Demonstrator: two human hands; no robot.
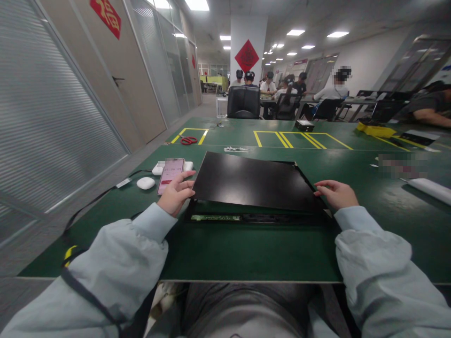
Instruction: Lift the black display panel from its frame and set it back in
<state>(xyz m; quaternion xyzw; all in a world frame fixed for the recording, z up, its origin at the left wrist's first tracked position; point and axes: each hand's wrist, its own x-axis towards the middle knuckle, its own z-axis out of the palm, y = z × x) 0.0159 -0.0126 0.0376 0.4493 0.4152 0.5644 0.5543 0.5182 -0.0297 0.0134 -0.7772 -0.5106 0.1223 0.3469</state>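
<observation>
A flat, dark glossy screen panel [246, 180] is tilted over a shallow black frame [289, 218], its left side raised higher than its right. My left hand [176, 193] grips the panel's left edge between thumb and fingers. At the right side, my right hand [336, 193] is closed in a pinch, fingertips at the edge where frame and panel meet; which of the two they press is hard to see. Along the frame's near side a green circuit strip [215, 218] shows under the panel. The rest of the frame's inside is hidden.
Left of the panel lie a phone [170, 176], a white rounded case [145, 183] and a black strap [88, 204]. Red scissors [188, 140] and a small black box [304, 125] sit farther back on the green table [253, 258]. A white roll [431, 189] lies at right.
</observation>
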